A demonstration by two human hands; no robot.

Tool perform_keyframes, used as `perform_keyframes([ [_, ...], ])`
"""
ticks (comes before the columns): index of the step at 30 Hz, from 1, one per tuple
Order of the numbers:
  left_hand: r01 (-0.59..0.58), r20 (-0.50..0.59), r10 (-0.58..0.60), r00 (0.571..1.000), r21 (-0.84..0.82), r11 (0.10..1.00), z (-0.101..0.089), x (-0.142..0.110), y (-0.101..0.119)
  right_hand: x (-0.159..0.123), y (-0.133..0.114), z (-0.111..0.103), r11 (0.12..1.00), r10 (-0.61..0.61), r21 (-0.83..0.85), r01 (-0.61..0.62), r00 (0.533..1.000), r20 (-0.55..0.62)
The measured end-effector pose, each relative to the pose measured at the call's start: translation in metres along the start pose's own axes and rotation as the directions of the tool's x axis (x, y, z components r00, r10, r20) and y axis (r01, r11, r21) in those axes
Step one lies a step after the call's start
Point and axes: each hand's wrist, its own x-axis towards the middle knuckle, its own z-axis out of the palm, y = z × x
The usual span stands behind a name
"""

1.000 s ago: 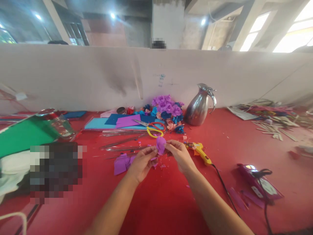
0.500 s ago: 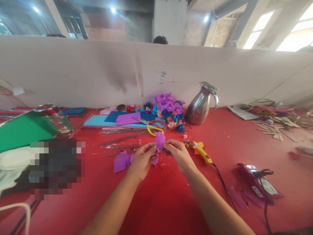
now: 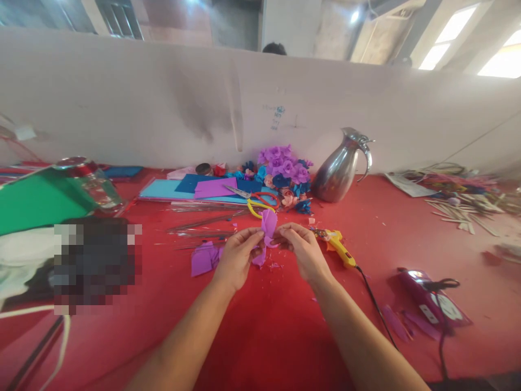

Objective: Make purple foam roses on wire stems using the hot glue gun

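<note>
A purple crepe-paper petal point(image 3: 268, 220) stands curled up between my two hands above the red table. My left hand point(image 3: 237, 256) pinches its lower part between thumb and fingers. My right hand point(image 3: 303, 250) is closed in a pinch at the petal's lower right edge; its fingertips partly hide what they grip. Just beyond the petal lie scissors point(image 3: 260, 203) with yellow and red handles. To the left of my left hand is a small stack of purple paper pieces point(image 3: 201, 259). A yellow glue gun point(image 3: 342, 250) rests to the right of my right hand.
Finished paper flowers point(image 3: 280, 163) are heaped against the white partition, beside a steel jug point(image 3: 340, 168). Coloured paper sheets point(image 3: 163, 189) and thin wires point(image 3: 195, 225) lie at the back left. A purple power strip point(image 3: 435, 298) with cords is at right, a glass jar point(image 3: 95, 184) at left.
The petal has turned from a rounded, cupped look to a taller, narrower one with a lower edge curling out. My right fingertips have shifted slightly right. The view has tilted down.
</note>
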Motion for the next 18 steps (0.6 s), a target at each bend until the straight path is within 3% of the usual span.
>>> perform_keyframes([
  [6, -0.018, -0.052, 0.014, 0.999, -0.081, 0.997, 0.002, -0.002, -0.001, -0.003, 0.003, 0.003, 0.996, -0.005, -0.086, 0.005, 1.0, 0.01],
  [10, 0.002, -0.065, -0.01, 0.998, -0.123, 0.992, 0.004, -0.004, -0.004, -0.005, 0.014, 0.014, 0.998, 0.002, -0.067, 0.006, 0.994, 0.111],
  [13, 0.014, -0.072, -0.022, 0.997, -0.119, 0.993, 0.006, -0.007, -0.006, -0.007, 0.018, 0.02, 1.0, 0.002, -0.029, 0.003, 0.983, 0.181],
  [18, 0.007, -0.048, -0.008, 0.999, -0.013, 1.0, 0.002, -0.005, -0.001, -0.009, 0.013, 0.019, 0.998, 0.035, -0.066, -0.022, 0.98, 0.197],
])
